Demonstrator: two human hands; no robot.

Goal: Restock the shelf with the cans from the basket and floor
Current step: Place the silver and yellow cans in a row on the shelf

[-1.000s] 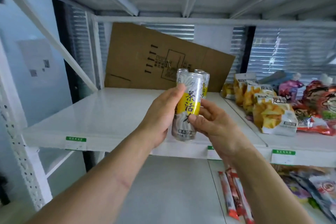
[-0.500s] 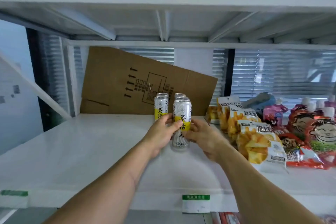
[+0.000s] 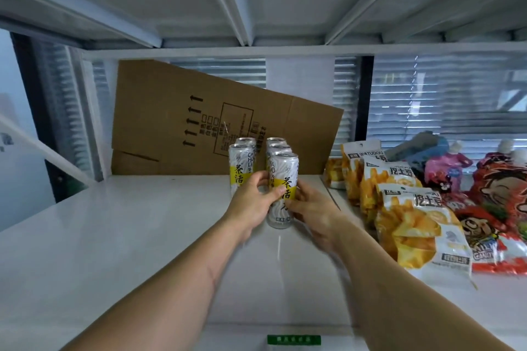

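Where both hands meet on the white shelf (image 3: 119, 236), upright front can (image 3: 283, 191) gripped by left hand (image 3: 251, 205) and right hand (image 3: 315, 208), fingers curled round it, four more cans (image 3: 241, 168) just behind, cardboard sheet (image 3: 176, 120) far, snack bags (image 3: 410, 219) right.

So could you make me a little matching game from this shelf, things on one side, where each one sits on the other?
Things:
1. front can
2. cardboard sheet
3. chip bags
4. green label

Places:
A. leaning at the back of the shelf
B. on the shelf's front edge
C. between the left hand and right hand
D. right of the cans

Pairs: 1-C, 2-A, 3-D, 4-B
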